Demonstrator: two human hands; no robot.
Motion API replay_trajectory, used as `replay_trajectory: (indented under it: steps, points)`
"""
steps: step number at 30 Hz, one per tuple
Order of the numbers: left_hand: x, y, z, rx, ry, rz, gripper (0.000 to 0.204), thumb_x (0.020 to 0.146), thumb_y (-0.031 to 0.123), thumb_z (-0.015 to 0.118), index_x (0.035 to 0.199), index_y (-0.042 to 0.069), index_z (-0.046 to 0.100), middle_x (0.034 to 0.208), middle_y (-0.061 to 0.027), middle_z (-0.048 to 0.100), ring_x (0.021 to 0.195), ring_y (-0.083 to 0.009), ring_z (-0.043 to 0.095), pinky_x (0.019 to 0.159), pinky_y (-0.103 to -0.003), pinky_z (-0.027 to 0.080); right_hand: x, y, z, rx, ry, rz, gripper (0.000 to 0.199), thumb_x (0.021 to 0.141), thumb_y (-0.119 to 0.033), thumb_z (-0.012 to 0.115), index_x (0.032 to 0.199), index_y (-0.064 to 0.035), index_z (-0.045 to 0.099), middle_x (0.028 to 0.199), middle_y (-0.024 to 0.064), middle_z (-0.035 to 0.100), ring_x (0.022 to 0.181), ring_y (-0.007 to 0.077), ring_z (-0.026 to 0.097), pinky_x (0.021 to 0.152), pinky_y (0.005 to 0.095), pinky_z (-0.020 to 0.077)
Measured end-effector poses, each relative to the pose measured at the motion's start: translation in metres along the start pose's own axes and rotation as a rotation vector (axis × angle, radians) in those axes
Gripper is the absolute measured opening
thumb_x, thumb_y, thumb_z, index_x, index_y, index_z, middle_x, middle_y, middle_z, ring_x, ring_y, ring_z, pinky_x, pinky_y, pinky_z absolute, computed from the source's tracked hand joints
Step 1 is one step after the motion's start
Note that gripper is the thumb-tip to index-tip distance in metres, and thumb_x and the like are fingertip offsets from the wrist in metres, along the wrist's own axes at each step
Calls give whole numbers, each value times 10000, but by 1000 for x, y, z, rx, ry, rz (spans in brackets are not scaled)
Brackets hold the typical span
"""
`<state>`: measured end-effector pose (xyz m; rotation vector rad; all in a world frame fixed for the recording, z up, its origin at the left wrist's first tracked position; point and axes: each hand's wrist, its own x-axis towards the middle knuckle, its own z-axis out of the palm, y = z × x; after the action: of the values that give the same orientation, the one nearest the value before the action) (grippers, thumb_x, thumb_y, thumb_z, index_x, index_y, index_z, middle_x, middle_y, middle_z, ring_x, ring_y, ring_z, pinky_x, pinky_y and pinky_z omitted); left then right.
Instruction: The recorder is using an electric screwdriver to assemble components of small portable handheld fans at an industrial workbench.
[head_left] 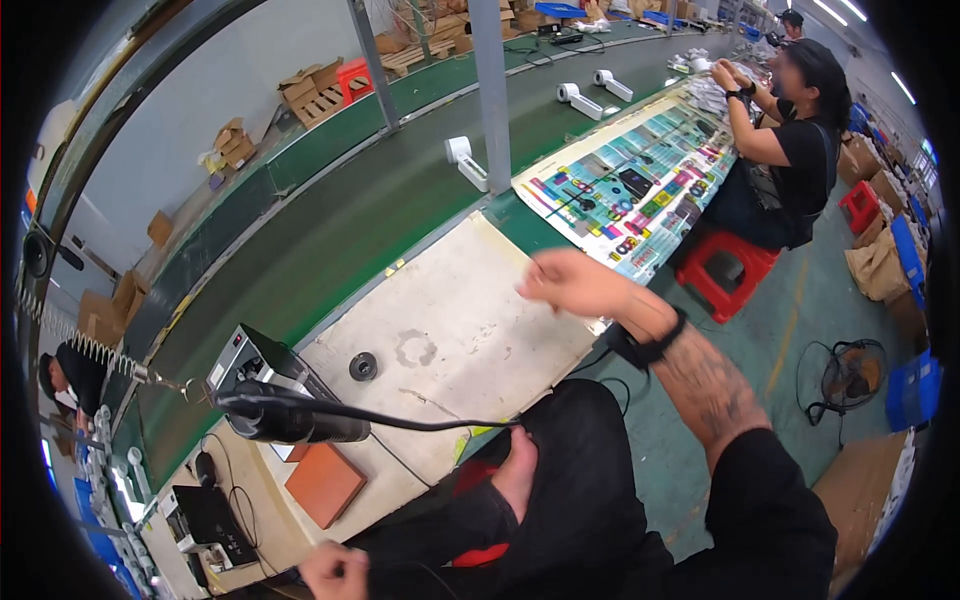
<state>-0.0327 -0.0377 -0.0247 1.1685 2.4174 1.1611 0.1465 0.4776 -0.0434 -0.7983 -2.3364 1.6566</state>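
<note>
My right hand (575, 281), with a black watch at the wrist, is raised above the pale worktop (440, 300) near its right end. Its fingers are curled together; whatever they pinch, if anything, is too small to see. Low in the picture, left of my lap, my left hand (335, 572) has its fingers bent in, and their contents are hidden. Between the hands, a black electric screwdriver (290, 412) hangs from a coiled spring (85, 342), its cable (440, 426) running right. Beyond it a small black ring-shaped part (363, 366) lies on the worktop.
An open black box (245, 360) stands behind the screwdriver, and an orange-brown block (325, 486) lies nearer. A green conveyor (350, 215) carries white devices (467, 163). Beyond a printed mat (630, 185), a co-worker (800, 140) sits on a red stool (722, 275).
</note>
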Motion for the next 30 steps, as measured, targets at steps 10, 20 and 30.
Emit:
replay_trajectory:
  steps: [10,20,30]
  points:
    - [18,-181,57,-125,539,-204,622,1047,273,599,1494,-94,371,1486,-222,460,1343,-332,496,1102,-446,403,272,-2,19,-785,662,-252,392,839,-153,757,1172,-24,595,1177,211,635,1079,387,668,916,464,575]
    - [-35,-282,75,452,513,-610,299,1058,241,578,941,-18,673,863,-155,635,786,-294,564,734,-460,469,331,31,5,-858,706,-42,221,832,-133,730,1028,-33,711,1064,188,719,1001,362,720,898,433,584]
    - [8,-101,56,127,826,-20,379,1102,247,428,1174,-89,589,1203,-291,553,1065,-391,517,975,-531,393,51,-27,6,34,483,-424,361,881,-108,739,1226,-18,685,1009,142,691,890,267,673,820,364,548]
